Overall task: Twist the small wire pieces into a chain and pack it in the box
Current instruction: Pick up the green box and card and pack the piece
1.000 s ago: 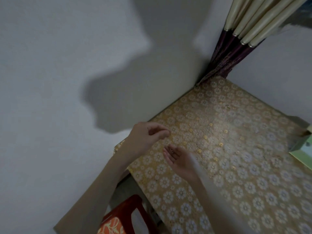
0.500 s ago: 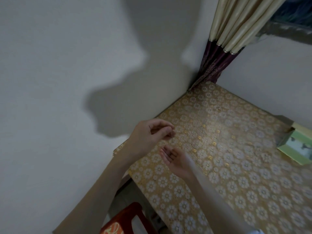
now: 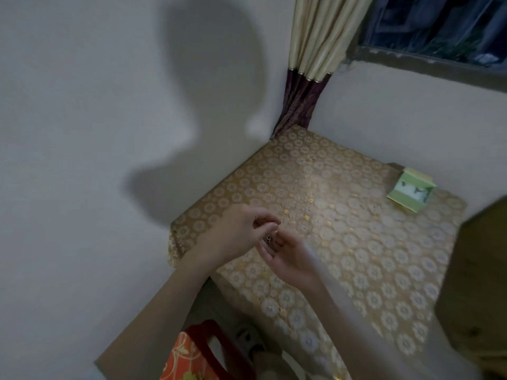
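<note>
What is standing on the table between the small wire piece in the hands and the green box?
Nothing visible. The small dark wire piece is pinched between the left hand and the right hand. Only bare gold floral tablecloth lies between it and the open green cardboard box.

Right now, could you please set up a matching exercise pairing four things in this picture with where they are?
Things:
1. green box
2. curtain
3. hands
4. window

Places:
A. at the table's near left corner
B. in the wall, top right
C. on the table's far right side
D. hanging into the room corner

Pairs: 1-C, 2-D, 3-A, 4-B
</note>
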A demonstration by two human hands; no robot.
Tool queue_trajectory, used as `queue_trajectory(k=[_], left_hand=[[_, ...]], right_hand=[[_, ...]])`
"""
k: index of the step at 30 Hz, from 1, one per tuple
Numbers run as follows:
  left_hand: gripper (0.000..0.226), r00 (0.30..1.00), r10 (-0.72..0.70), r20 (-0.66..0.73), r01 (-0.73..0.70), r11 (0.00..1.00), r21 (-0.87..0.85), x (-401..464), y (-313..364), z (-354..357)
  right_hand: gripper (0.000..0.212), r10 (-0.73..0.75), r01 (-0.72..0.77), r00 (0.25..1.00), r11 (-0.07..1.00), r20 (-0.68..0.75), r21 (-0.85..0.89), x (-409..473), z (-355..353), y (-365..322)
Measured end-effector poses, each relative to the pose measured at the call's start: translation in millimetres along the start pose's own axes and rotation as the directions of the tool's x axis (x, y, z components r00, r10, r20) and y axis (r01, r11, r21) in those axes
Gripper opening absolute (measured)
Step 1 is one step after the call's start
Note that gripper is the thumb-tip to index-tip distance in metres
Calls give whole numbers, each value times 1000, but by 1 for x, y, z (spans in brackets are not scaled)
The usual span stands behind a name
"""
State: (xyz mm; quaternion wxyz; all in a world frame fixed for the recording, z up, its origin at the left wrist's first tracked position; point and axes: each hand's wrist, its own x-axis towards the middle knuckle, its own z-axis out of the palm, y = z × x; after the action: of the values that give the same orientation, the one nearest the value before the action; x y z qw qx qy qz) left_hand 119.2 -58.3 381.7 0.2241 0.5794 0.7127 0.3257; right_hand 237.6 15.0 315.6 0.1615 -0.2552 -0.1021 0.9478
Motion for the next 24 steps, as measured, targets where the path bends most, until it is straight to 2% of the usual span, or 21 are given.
queue_trajectory(k=[3, 5, 7, 9, 11, 13, 18, 24], left_hand=[[20, 998, 37, 50, -41, 996, 79, -27, 17, 21], [22, 996, 59, 69, -64, 996, 68, -43, 29, 35], [23, 995, 45, 87, -45, 999, 5, -59, 41, 51], [21, 995, -12, 95, 20, 996, -89, -75, 49, 69], [18, 987, -101, 123, 123, 974, -189, -94, 49, 92], [17, 968, -168, 188, 209, 951, -226, -115, 46, 121], [18, 919, -261, 294, 337, 908, -247, -172, 40, 189], [19, 825, -378, 420, 498, 838, -223, -202, 70, 272]], right_hand=[[18, -13, 14, 999, 1000, -33, 16, -46, -12, 14], [29, -21, 15, 993, 999, -119, -52, -77, -24, 22], [29, -128, 60, 957, 965, -261, -254, -107, -42, 30], [31, -306, 44, 875, 823, -376, -567, -137, -67, 40], [35, -397, -24, 823, 691, -406, -723, -167, -96, 52], [37, -407, -65, 793, 683, -453, -728, -198, -127, 65], [35, -393, -114, 700, 763, -596, -636, -268, -192, 94], [35, -346, -99, 539, 879, -768, -466, -342, -260, 89]])
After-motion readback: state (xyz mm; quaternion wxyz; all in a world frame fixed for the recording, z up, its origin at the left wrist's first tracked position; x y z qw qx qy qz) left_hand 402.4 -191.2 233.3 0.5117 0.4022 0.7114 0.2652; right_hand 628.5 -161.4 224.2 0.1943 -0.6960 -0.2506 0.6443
